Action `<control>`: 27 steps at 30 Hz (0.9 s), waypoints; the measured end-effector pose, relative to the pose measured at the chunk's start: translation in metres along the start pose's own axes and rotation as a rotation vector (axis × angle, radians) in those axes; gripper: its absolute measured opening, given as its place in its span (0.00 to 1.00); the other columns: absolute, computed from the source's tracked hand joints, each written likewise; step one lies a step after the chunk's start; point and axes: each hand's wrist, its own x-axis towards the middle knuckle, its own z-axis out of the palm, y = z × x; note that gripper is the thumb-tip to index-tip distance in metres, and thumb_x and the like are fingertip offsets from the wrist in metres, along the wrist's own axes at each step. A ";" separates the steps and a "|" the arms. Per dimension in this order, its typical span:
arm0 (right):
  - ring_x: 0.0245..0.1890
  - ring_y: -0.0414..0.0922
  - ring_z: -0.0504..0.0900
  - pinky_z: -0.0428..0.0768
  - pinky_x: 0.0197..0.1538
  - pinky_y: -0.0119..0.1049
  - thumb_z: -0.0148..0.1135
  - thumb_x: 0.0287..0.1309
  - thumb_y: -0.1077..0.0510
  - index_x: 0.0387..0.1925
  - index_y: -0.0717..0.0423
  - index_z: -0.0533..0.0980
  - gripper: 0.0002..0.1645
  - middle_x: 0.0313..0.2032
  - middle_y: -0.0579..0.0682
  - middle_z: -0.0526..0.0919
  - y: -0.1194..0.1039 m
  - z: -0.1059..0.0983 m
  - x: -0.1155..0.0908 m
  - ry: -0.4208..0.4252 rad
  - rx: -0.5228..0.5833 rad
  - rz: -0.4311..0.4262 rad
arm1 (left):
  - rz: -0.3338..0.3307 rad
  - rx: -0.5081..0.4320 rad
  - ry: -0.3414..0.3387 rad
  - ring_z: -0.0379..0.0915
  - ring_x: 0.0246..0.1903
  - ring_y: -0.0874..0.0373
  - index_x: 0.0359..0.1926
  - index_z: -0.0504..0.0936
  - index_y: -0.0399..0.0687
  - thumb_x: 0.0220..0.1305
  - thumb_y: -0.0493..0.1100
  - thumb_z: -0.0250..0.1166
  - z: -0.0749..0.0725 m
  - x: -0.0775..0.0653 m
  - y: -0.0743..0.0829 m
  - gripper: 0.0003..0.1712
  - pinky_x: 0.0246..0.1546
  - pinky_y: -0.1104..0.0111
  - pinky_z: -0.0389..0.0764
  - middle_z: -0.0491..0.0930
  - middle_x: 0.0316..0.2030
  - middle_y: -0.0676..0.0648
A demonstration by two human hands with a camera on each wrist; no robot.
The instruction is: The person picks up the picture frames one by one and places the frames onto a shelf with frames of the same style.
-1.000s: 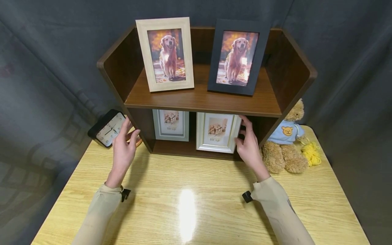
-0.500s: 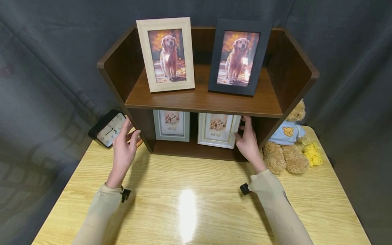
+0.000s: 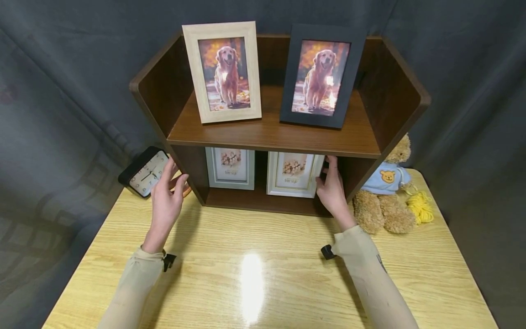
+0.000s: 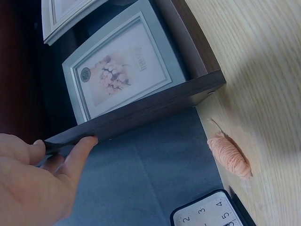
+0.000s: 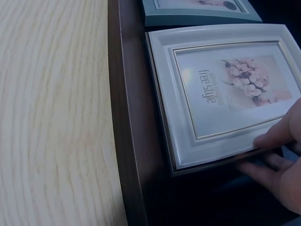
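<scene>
My right hand [image 3: 332, 192] holds the right edge of a white picture frame [image 3: 270, 180] in the bookshelf's lower compartment. In the right wrist view, the thumb lies on the front of the white border, with the other fingers behind its edge. A flower picture fills the frame. To its left stands a pale green picture frame [image 3: 210, 169]. At the brown bookshelf [image 3: 267, 139], my left hand [image 3: 166, 198] rests its fingertips against the left side panel [image 4: 141, 110], thumb and index finger spread apart.
On the upper board stand a cream picture frame [image 3: 226, 118] and a black picture frame [image 3: 310, 119], both with dog photos. An alarm clock [image 3: 148, 176] and a pinkish yarn bundle [image 4: 229, 155] sit left; a teddy bear [image 3: 382, 201] and yellow yarn [image 3: 420, 208] sit right.
My right hand has pushed the white frame deeper into the lower compartment and slightly right; its bottom edge now sits farther back from the shelf's front. The left hand stays put.
</scene>
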 end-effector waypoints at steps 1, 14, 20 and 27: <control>0.70 0.71 0.67 0.78 0.61 0.68 0.47 0.74 0.78 0.82 0.59 0.48 0.42 0.78 0.71 0.53 0.000 0.000 0.000 0.000 0.000 0.001 | 0.003 0.002 0.002 0.84 0.53 0.31 0.82 0.67 0.49 0.78 0.27 0.60 0.000 0.000 0.000 0.36 0.45 0.84 0.83 0.76 0.70 0.36; 0.79 0.69 0.54 0.64 0.77 0.66 0.55 0.76 0.71 0.84 0.62 0.45 0.45 0.82 0.66 0.47 -0.005 -0.003 -0.009 0.019 0.066 0.007 | 0.031 -0.003 0.015 0.84 0.52 0.29 0.81 0.68 0.48 0.78 0.27 0.61 0.001 0.000 -0.002 0.35 0.44 0.84 0.83 0.76 0.69 0.33; 0.80 0.61 0.57 0.64 0.78 0.62 0.57 0.75 0.72 0.83 0.62 0.55 0.41 0.81 0.63 0.56 -0.016 -0.006 -0.026 0.099 -0.015 -0.161 | 0.021 -0.009 0.010 0.83 0.54 0.29 0.80 0.70 0.46 0.78 0.27 0.60 0.001 -0.001 -0.001 0.34 0.45 0.86 0.81 0.77 0.68 0.33; 0.74 0.59 0.70 0.74 0.67 0.64 0.58 0.74 0.73 0.77 0.64 0.66 0.33 0.77 0.59 0.68 -0.043 -0.020 -0.055 0.208 -0.130 -0.385 | 0.009 -0.012 -0.012 0.82 0.58 0.38 0.77 0.74 0.45 0.79 0.29 0.60 -0.002 0.000 -0.001 0.29 0.48 0.82 0.83 0.79 0.68 0.39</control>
